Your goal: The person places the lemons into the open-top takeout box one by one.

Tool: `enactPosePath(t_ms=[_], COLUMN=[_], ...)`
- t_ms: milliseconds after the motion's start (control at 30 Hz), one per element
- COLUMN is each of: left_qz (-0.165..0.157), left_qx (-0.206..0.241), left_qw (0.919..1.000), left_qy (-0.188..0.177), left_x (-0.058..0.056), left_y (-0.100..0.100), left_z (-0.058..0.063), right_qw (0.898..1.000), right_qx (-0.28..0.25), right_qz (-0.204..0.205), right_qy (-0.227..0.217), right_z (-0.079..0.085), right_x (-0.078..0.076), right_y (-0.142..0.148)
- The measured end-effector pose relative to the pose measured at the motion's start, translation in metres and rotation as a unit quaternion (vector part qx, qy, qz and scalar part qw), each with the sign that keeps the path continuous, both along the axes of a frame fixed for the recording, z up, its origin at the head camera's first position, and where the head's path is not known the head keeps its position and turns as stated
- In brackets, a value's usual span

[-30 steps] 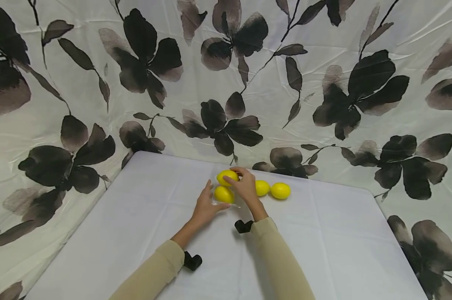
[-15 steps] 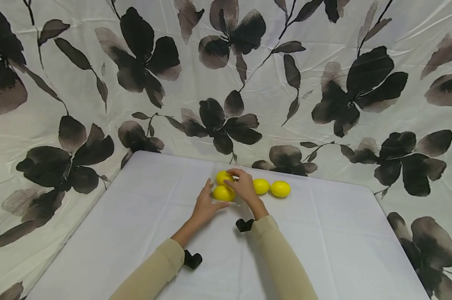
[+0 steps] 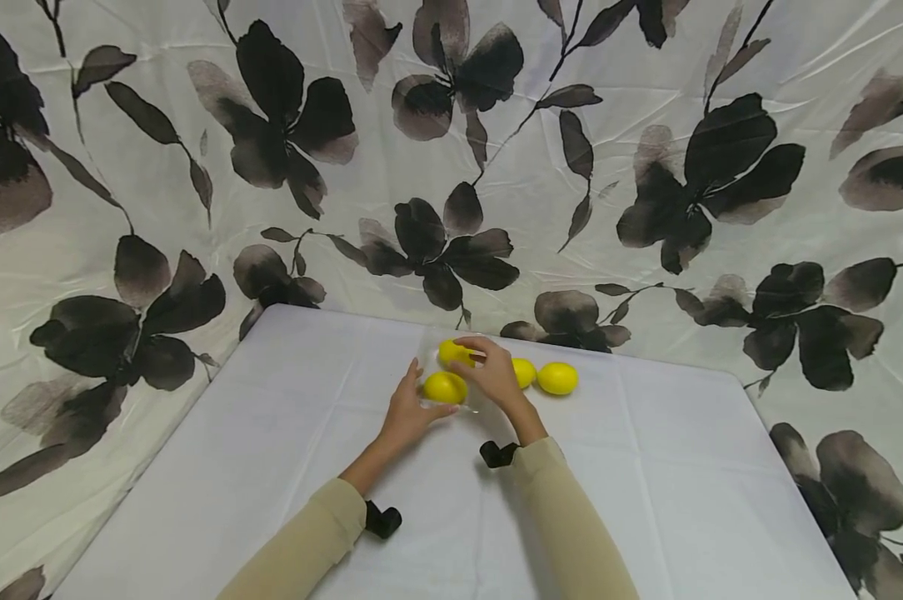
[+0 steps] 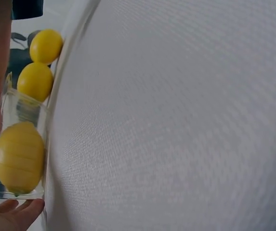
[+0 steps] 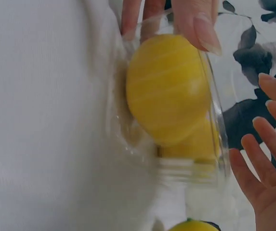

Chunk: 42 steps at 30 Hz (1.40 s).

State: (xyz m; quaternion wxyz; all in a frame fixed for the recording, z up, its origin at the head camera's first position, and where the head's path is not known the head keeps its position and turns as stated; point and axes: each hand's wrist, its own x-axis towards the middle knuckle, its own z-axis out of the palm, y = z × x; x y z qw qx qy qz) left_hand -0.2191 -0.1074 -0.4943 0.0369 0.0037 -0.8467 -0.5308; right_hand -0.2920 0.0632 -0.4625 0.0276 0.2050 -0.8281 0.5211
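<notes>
A person's left hand (image 3: 409,412), its fingers and thumb parted in a C shape, grips the left end of a clear, boxy plastic container (image 4: 29,114). The container stands near the far edge of a table spread with a smooth white cloth (image 3: 684,467). Inside it are two bright yellow, oval lemons: the near lemon (image 3: 444,388), beside the left thumb, and the far lemon (image 3: 454,350), just behind it. The right hand (image 3: 496,372) is over the container's right side, fingers spread and slightly bent about the far lemon; whether the fingertips touch it cannot be told.

That hand blocks part of the far lemon from the head view. It also covers the left end of the first loose yellow lemon (image 3: 526,372), which lies on the cloth just right of the container. The second loose yellow lemon (image 3: 557,378) is right beside the first, in full sight. In the left wrist view, the near lemon hides the far one.

Both arms wear beige long sleeves (image 3: 575,517), and a small black device is strapped at the left wrist (image 3: 383,520) and another at the right. Behind the table hangs a pale, creased fabric backdrop (image 3: 309,50), printed with large black and grey-brown flowers and leafy stems.
</notes>
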Motion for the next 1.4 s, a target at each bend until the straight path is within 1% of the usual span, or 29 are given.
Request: enactPosePath(t_ms=[100, 233, 300, 467, 667, 800, 967, 1100, 1167, 1267, 1400], left_qz=[0.002, 0.002, 0.004, 0.001, 0.003, 0.007, 0.007, 0.007, 0.007, 0.005, 0.004], left_qx=[-0.004, -0.004, -0.003, 0.001, 0.001, -0.002, 0.001, -0.002, -0.005, -0.004, -0.003], left_qw=[1.0000, 1.0000, 1.0000, 1.0000, 0.9999, 0.9999, 0.9999, 0.9999, 0.9999, 0.9999, 0.9999], left_qy=[0.001, 0.003, -0.003, -0.009, -0.011, -0.012, -0.012, -0.012, -0.011, -0.013, -0.016], left_x=[-0.001, -0.002, -0.002, -0.001, 0.000, 0.000, -0.001, -0.001, -0.002, -0.002, -0.002], left_y=[0.000, 0.000, 0.000, 0.002, 0.002, 0.002, 0.003, 0.003, 0.003, 0.002, 0.002], left_z=[-0.001, -0.002, -0.003, -0.003, -0.003, -0.003, -0.002, -0.002, -0.002, -0.002, -0.002], right_qw=[1.000, 1.000, 1.000, 1.000, 0.999, 1.000, 0.999, 0.998, 0.997, 0.996, 0.993], right_qx=[-0.003, 0.001, 0.005, 0.009, 0.009, 0.005, 0.003, 0.008, 0.014, 0.030, 0.038], right_qz=[0.006, -0.007, -0.014, -0.021, -0.033, -0.030, -0.034, -0.049, -0.064, -0.087, -0.116], right_qy=[0.003, 0.011, 0.014, 0.016, 0.003, 0.005, 0.022, 0.031, 0.029, 0.018, -0.005], right_z=[0.004, 0.010, 0.012, 0.011, 0.011, 0.014, 0.017, 0.016, 0.015, 0.010, -0.001], right_x=[0.001, 0.002, 0.003, 0.004, 0.005, 0.003, -0.002, -0.004, -0.006, -0.008, -0.009], right_y=[0.007, 0.018, 0.023, 0.040, 0.059, 0.070, 0.084, 0.097, 0.105, 0.117, 0.131])
